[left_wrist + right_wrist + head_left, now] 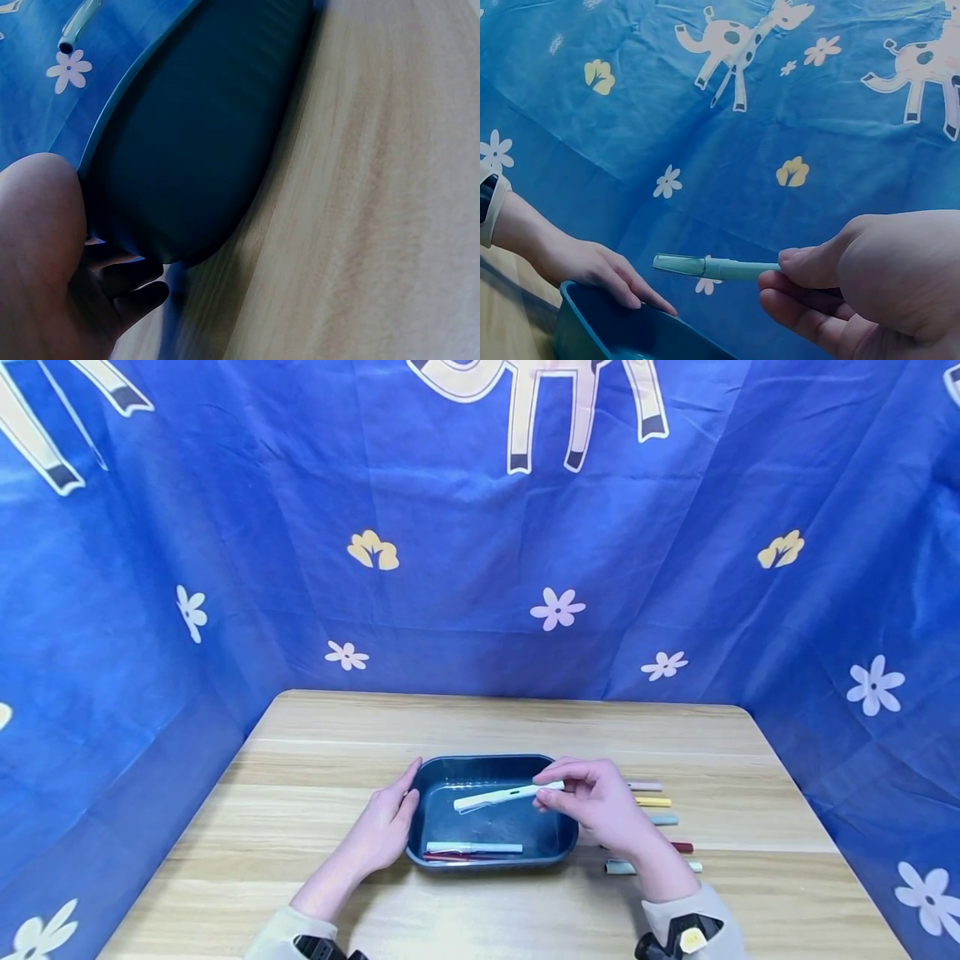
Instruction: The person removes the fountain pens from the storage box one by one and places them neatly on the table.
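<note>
Wooden table, blue cloth behind; left hand grips end of tray, thumb at rim; right hand pinches pale pen above it; other pens inside

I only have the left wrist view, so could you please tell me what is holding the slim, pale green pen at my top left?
Observer: The person's right hand holds that slim, pale green pen near one end.
Operator: Thank you; does anything lie inside the dark teal, rounded-rectangular tray whose outer wall I see?
Observer: Yes, the head view shows a slim, pale blue pen beside a slim, dark red pen, along its near side.
Operator: Are there also pens outside it, please?
Observer: Yes, at least five lie on the light wood-grain table to the tray's right, a slim yellow pen among them.
</note>
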Available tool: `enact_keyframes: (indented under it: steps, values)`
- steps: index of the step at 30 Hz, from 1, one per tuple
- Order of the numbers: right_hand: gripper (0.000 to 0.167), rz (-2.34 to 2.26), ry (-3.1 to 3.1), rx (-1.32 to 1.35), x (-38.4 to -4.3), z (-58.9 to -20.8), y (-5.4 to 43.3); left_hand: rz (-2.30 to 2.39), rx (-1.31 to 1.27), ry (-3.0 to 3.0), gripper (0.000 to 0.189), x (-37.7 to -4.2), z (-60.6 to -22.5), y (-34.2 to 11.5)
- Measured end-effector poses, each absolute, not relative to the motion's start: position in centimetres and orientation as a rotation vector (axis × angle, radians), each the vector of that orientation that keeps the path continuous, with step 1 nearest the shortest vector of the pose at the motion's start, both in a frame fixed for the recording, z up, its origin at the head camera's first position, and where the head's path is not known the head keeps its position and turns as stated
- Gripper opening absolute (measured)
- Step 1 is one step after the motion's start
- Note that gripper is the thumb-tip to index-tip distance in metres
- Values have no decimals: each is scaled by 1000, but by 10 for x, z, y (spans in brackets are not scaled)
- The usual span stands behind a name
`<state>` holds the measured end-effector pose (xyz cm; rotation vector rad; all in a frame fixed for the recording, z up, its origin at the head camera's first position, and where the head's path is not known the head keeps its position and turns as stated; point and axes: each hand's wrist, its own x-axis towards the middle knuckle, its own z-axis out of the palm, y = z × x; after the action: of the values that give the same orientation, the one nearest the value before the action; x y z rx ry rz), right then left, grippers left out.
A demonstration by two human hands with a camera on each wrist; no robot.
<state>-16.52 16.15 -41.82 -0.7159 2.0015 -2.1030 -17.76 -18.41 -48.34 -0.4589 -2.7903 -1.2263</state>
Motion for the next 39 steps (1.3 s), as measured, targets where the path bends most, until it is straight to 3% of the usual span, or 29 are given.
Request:
enact_keyframes:
  steps: [39]
  values:
    - [22, -2160, 2110, -736, -120, -431, 261, -1232, -459, -2783, 54, -177, -484, -183]
